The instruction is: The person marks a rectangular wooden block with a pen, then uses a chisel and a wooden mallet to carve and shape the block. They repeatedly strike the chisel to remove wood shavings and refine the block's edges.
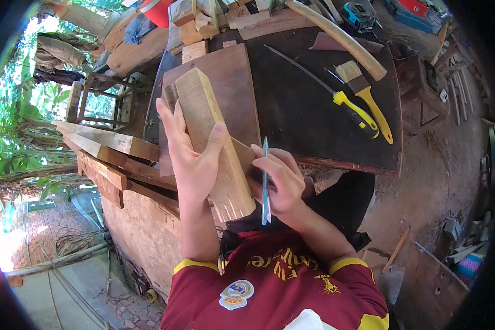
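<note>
My left hand grips a thick, pale wooden block held at a slant before my chest. Its thumb presses on the face and its fingers lie along the left side. Several short dark marks run in from the block's near end. A brown rounded piece shows beside the far end, next to my fingertips; its kind is unclear. Just right of the block, my right hand pinches a slim blue pen, roughly upright with one end past my fingertips. Another brown wooden piece shows partly between block and right hand.
A brown board lies on the dark worktable. On the right are a yellow-handled paintbrush, a thin saw with a yellow handle and a curved wooden stick. Wood offcuts and a tape measure sit farther back.
</note>
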Available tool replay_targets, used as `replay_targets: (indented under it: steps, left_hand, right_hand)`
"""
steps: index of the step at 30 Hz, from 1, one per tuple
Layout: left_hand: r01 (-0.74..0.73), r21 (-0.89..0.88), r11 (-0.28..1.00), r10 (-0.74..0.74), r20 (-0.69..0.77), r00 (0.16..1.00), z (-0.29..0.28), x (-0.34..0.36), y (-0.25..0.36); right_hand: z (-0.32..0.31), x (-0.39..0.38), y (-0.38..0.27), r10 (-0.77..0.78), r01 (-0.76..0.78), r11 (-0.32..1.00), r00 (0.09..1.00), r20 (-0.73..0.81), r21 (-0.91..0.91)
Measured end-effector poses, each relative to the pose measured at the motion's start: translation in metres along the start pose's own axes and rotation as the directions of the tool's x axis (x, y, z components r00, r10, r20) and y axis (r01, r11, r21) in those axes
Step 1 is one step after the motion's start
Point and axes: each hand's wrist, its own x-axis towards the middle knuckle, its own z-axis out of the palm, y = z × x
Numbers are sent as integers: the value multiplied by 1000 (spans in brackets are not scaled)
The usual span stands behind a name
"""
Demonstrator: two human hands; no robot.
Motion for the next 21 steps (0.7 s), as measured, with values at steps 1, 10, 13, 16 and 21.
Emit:
replay_targets:
  steps: [1,10,13,16,21]
  left_hand:
    - [0,2,1000,0,-16,1000,-2,-1,-2]
    - [25,-50,998,-28,-49,998,-4,-3,1]
    - [27,-65,998,-30,-50,998,-4,-3,-2]
    - [23,-65,998,-27,-59,998,-2,-2,-3]
    - [10,-69,998,-14,-71,997,-1,-1,-2]
  right_hand:
    - [0,1,-2,7,-7,1000,1000,6,8]
    - [-14,13,17,-7,-30,984,978,207,174]
    - [-12,11,15,12,-43,986,983,185,163]
    - [-11,8,16,23,-51,987,983,180,153]
    - [-11,9,17,11,-37,990,983,183,138]
